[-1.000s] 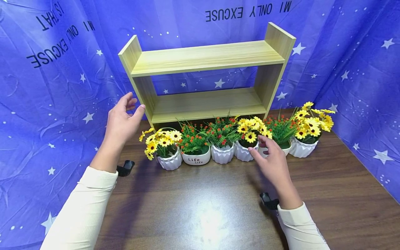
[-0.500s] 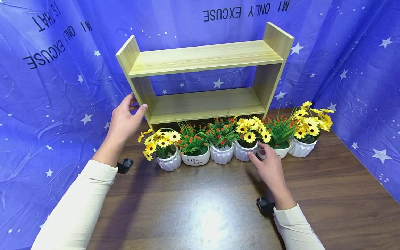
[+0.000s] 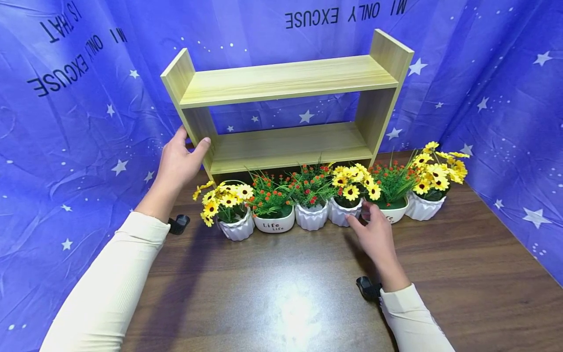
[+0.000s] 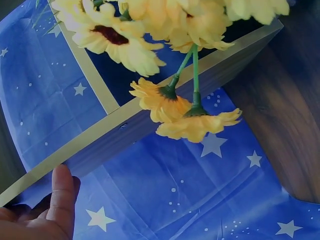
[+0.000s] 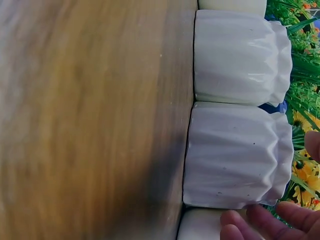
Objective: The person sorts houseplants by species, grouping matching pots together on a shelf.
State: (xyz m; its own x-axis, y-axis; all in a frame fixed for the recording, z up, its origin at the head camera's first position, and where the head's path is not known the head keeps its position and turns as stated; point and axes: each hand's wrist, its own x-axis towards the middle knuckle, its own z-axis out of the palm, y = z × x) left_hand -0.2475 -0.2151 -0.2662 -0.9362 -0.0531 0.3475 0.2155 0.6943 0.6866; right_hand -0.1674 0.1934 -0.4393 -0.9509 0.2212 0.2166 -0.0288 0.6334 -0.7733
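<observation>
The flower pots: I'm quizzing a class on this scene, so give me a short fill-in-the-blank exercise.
1. A row of ___ white flower pots stands before the wooden shelf.
2. The left hand grips the shelf's ___ side panel.
3. The pot printed "Life" holds ___ flowers.
4. The right hand touches the smooth pot ___ from the right.

Missing: six; left; red; second

"MI ONLY EXCUSE" is printed upside down on the blue cloth (image 3: 484,73) behind the wooden shelf (image 3: 286,80), and again left of it beside "IS THAT". "Life" is written twice on the smooth white pot (image 3: 275,224) before the shelf.
</observation>
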